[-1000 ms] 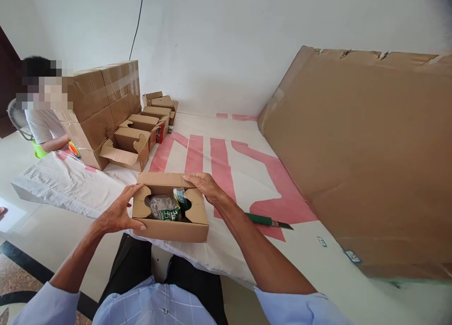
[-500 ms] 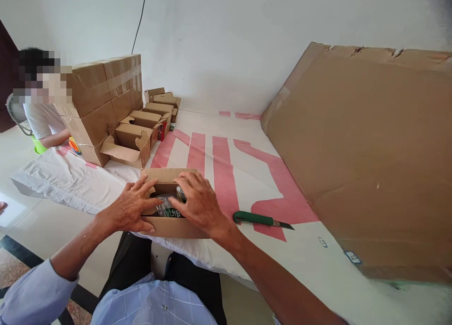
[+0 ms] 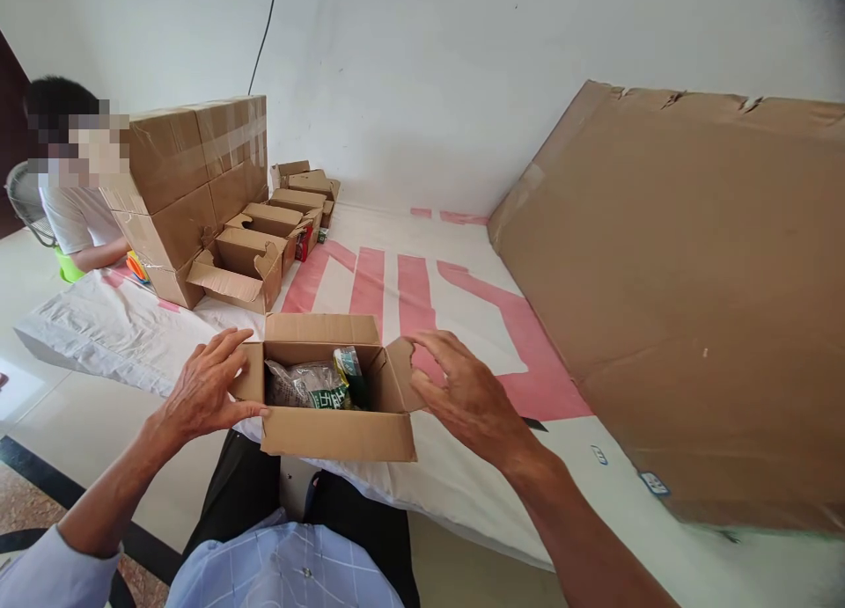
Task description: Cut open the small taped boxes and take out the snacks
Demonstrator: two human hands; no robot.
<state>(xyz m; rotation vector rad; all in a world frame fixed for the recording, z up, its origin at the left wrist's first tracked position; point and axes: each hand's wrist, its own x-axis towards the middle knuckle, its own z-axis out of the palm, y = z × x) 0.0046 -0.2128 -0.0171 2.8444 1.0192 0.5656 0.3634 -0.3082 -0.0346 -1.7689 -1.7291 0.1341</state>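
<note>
A small open cardboard box [image 3: 338,435] sits in front of me at the table's near edge, its flaps folded outward. Inside lie a clear plastic packet [image 3: 304,381] with dark green print and a green-and-white packet [image 3: 353,372] beside it. My left hand [image 3: 209,381] is at the box's left flap [image 3: 249,375], fingers spread, thumb by the front corner. At the right flap [image 3: 400,375] is my right hand [image 3: 466,397], thumb and forefinger apart at the flap's edge. Behind that hand, only the dark blade tip of a cutter knife [image 3: 535,424] shows.
Several open cardboard boxes [image 3: 241,260] stand in a row at the back left, beside a stack of taped boxes [image 3: 175,194]. A person [image 3: 79,212] sits beyond the stack. A large cardboard panel [image 3: 687,309] borders the right side. Pink-marked white cloth [image 3: 455,326] covers the table.
Both hands have moved outward from over the box's opening to its side flaps. The packets inside show more fully. My right hand now hides most of the green-handled knife.
</note>
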